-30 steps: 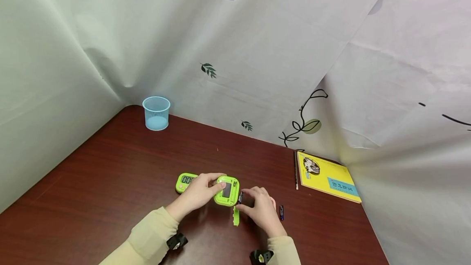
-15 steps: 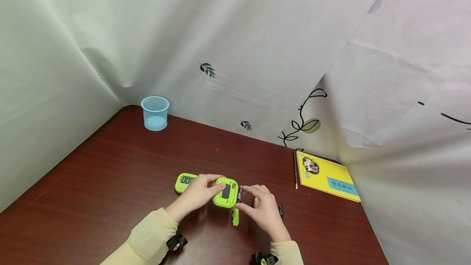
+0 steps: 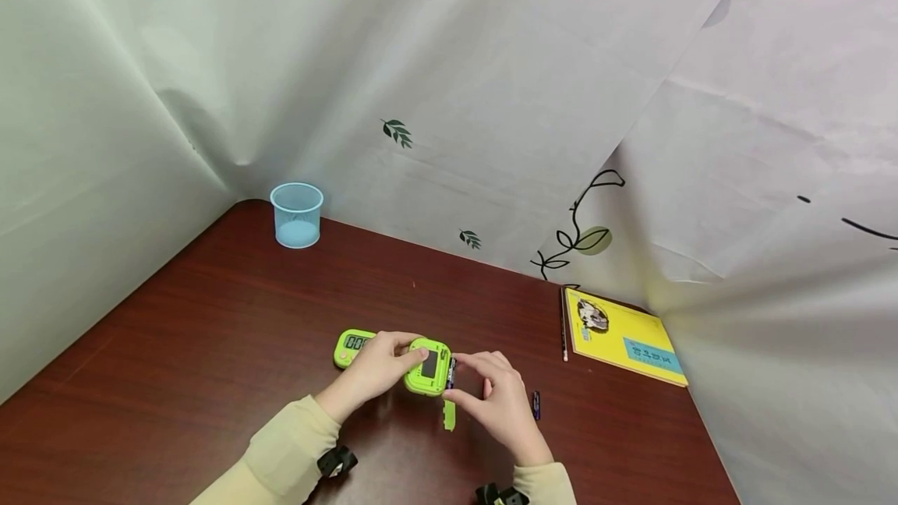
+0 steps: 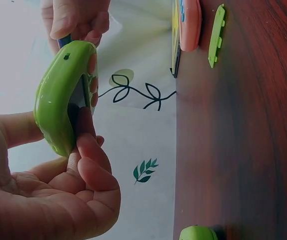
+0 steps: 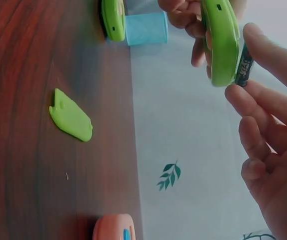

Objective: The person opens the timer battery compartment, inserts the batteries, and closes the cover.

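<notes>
My left hand (image 3: 379, 369) grips a green timer (image 3: 423, 380) by its left side, thumb on the back, which faces up with an open battery slot. My right hand (image 3: 501, 404) pinches a dark battery (image 3: 451, 373) between thumb and finger at the timer's right edge; in the right wrist view the battery (image 5: 244, 65) lies against the timer's (image 5: 224, 45) back. A green battery cover (image 3: 449, 414) lies on the table below the timer. Another green timer (image 3: 348, 347) with a lit display lies left, partly behind my left hand.
A second battery (image 3: 536, 405) lies right of my right hand. A pink device (image 4: 189, 25) is mostly hidden behind that hand. Farther off stand a blue cup (image 3: 297, 217) at the back left, and a yellow book (image 3: 624, 337) with a pencil (image 3: 564, 326) at the right.
My right hand has moved slightly left with the battery, bringing it against the timer's right edge. The held timer has shifted a little left and tilted slightly.
</notes>
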### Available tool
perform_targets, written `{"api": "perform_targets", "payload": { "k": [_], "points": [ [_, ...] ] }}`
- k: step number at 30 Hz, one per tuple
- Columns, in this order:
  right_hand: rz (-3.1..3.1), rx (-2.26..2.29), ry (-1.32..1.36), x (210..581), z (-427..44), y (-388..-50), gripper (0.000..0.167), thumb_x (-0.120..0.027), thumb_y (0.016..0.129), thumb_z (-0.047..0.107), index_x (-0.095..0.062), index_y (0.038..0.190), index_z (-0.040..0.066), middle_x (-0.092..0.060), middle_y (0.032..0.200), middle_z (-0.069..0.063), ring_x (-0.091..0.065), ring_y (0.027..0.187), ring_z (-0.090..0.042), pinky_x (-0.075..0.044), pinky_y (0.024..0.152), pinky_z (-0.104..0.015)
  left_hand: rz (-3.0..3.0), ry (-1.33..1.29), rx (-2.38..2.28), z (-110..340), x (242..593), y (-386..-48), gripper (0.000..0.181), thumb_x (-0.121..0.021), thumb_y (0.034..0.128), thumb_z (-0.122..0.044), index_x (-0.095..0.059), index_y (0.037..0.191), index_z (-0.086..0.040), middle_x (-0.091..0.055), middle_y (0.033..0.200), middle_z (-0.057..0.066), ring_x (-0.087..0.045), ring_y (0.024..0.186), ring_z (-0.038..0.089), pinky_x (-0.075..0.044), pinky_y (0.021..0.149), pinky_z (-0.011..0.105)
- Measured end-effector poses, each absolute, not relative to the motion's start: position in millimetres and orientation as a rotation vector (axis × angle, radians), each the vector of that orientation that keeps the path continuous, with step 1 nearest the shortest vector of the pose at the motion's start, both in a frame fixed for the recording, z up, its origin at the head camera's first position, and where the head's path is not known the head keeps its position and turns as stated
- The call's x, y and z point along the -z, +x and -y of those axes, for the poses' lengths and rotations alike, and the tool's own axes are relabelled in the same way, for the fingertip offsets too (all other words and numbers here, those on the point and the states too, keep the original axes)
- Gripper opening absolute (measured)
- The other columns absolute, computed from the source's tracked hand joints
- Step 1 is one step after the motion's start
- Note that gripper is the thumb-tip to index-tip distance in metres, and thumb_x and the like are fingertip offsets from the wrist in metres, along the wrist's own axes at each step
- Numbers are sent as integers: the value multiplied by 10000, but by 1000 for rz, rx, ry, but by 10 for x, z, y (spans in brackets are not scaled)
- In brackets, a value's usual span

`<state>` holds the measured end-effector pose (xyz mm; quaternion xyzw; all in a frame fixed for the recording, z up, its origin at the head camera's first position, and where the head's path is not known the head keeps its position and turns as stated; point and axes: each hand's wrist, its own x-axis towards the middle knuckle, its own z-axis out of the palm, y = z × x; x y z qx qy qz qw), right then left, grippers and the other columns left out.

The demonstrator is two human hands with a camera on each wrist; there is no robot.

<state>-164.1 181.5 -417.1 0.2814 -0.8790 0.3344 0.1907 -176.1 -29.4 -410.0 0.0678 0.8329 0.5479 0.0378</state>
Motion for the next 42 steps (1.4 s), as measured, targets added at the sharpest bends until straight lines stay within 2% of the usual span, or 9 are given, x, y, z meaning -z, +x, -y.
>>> {"api": "perform_targets", "payload": {
  "k": [5, 13, 18, 24, 28, 31, 35, 39, 42],
  "points": [
    [2472, -822, 759, 4155, -1762, -1608, 486, -875, 622, 340, -730, 1061, 192, -644, 930, 140, -488, 826, -53, -392, 597, -197, -2547, 213, -1684, 293, 4102, -1753, 335, -656, 891, -181, -656, 1157, 22, -698, 943, 58, -542, 734, 118, -441, 661, 275],
    [2460, -795, 795, 4136, -1711, -1574, 482, -871, 614, 358, -748, 1050, 196, -614, 911, 148, -484, 868, -49, -389, 739, -295, -2568, 249, -1672, 305, 4092, -1749, 343, -653, 893, -189, -653, 1165, 20, -679, 854, 27, -494, 640, 116, -401, 595, 263],
    [2439, -753, 803, 4141, -1710, -1570, 501, -865, 608, 384, -749, 1061, 205, -637, 890, 94, -479, 854, -47, -360, 735, -288, -2546, 265, -1686, 319, 4088, -1745, 364, -643, 903, -189, -633, 1193, 30, -672, 834, 33, -481, 602, 115, -389, 563, 253],
    [2397, -686, 812, 4142, -1700, -1590, 472, -864, 600, 383, -761, 1027, 211, -640, 873, 127, -485, 837, -42, -333, 738, -266, -2522, 272, -1697, 332, 4073, -1736, 381, -638, 910, -190, -615, 1212, 40, -695, 923, 52, -524, 650, 107, -418, 592, 252],
    [2402, -681, 791, 4135, -1689, -1591, 454, -864, 607, 374, -760, 1019, 215, -650, 873, 105, -493, 833, -49, -331, 742, -275, -2540, 269, -1669, 332, 4060, -1730, 377, -642, 908, -197, -621, 1213, 23, -665, 842, 25, -485, 612, 113, -391, 571, 251],
    [2450, -714, 732, 4130, -1686, -1576, 515, -865, 617, 384, -725, 1093, 245, -635, 952, 94, -489, 864, -58, -346, 735, -284, -2559, 284, -1642, 331, 4053, -1725, 369, -641, 908, -207, -630, 1211, 4, -572, 720, 1, -421, 563, 115, -350, 541, 248],
    [2544, -811, 628, 4117, -1689, -1549, 691, -855, 638, 420, -600, 1274, 334, -562, 1165, 105, -466, 1002, -73, -371, 722, -310, -2568, 339, -1617, 337, 4046, -1723, 356, -628, 918, -201, -628, 1219, -10, -436, 623, -20, -350, 525, 104, -308, 515, 237],
    [2613, -877, 573, 4104, -1701, -1536, 813, -838, 651, 462, -476, 1375, 391, -495, 1318, 124, -443, 1135, -95, -382, 751, -378, -2566, 438, -1596, 355, 4041, -1727, 359, -612, 930, -197, -617, 1230, 1, -409, 602, -33, -343, 525, 95, -306, 512, 229],
    [2647, -924, 585, 4109, -1721, -1537, 818, -834, 659, 453, -467, 1386, 383, -518, 1339, 124, -470, 1174, -106, -412, 810, -428, -2553, 518, -1583, 370, 4038, -1723, 378, -603, 937, -214, -606, 1236, 17, -448, 617, -37, -376, 541, 88, -332, 529, 226]
  ]
}}
